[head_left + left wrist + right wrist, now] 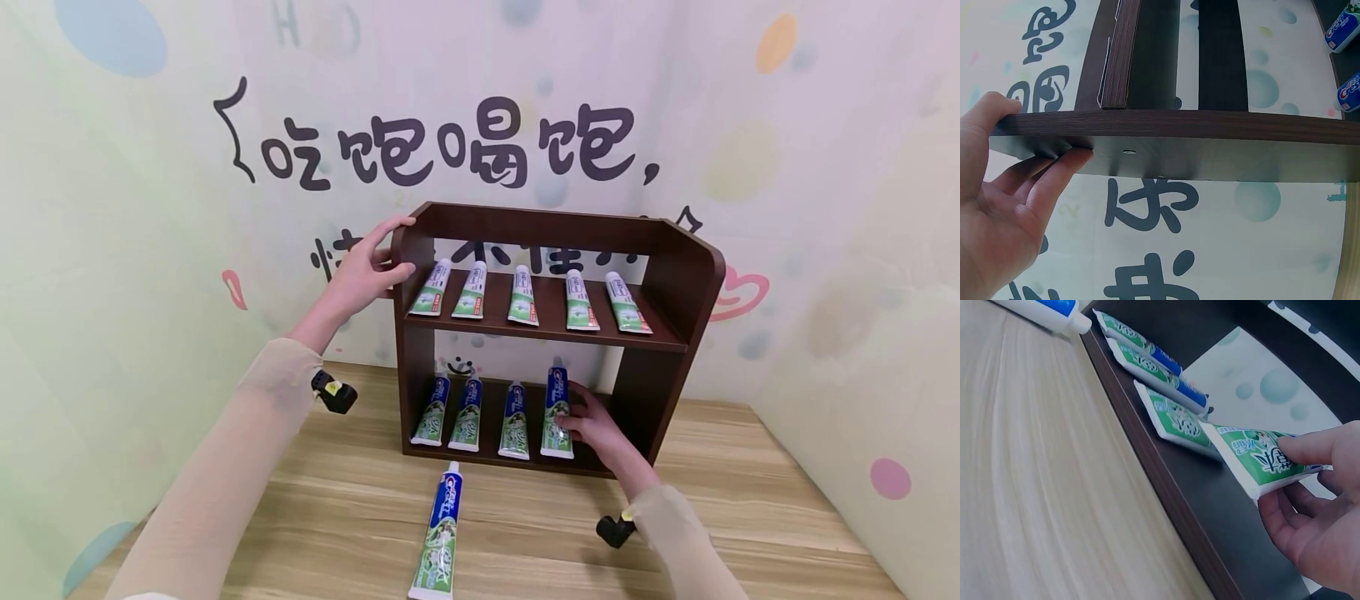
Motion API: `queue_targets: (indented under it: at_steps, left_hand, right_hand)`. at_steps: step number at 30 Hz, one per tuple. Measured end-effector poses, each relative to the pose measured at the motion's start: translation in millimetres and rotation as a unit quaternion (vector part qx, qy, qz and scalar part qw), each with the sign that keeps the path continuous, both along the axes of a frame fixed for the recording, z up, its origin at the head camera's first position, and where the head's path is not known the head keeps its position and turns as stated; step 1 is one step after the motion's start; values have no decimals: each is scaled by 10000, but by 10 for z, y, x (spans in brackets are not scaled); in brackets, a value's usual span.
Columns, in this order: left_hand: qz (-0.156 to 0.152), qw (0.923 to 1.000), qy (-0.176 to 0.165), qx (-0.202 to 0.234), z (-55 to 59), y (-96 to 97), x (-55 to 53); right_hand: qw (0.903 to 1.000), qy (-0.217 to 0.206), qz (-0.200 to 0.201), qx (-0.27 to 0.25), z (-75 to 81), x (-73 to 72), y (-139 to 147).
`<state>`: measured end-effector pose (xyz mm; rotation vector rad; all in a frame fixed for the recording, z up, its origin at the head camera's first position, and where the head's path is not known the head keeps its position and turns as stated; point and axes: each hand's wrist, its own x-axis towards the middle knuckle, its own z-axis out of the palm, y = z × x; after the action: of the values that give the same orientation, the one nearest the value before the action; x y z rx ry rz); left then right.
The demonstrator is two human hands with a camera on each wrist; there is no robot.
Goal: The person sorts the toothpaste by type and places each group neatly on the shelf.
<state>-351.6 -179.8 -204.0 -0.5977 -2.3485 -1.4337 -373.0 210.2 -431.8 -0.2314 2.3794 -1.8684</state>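
Observation:
My right hand (597, 427) pinches a blue-and-green toothpaste tube (557, 417) between thumb and fingers, over the lower board of a dark brown shelf (693, 333). In the right wrist view, the flat end of this tube (1254, 453) points toward the table side, and its cap end is behind the hand. My left hand (365, 268) grips the upper left side panel of the shelf. From the left wrist, the thumb lies on one face of that panel (1210, 128) and the fingers (1066, 172) on the other.
To the left on the lower board lean several matching tubes (467, 414). White-and-green tubes (522, 296) line the upper board. One more blue-and-green tube (438, 533) lies on the wooden table (337, 492) in front of the shelf. A printed cloth wall (480, 50) stands close behind.

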Motion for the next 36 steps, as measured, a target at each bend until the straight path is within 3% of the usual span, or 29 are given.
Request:
queue_targets:
  at_steps: [19,36]
  left_hand:
    - [20,10000,-5,21,-1,3,4]
    - [8,10000,-13,14,0,6,8]
  right_hand:
    - [9984,278,-27,482,-196,-49,49]
    - [9824,984,317,1555,-179,-9,104]
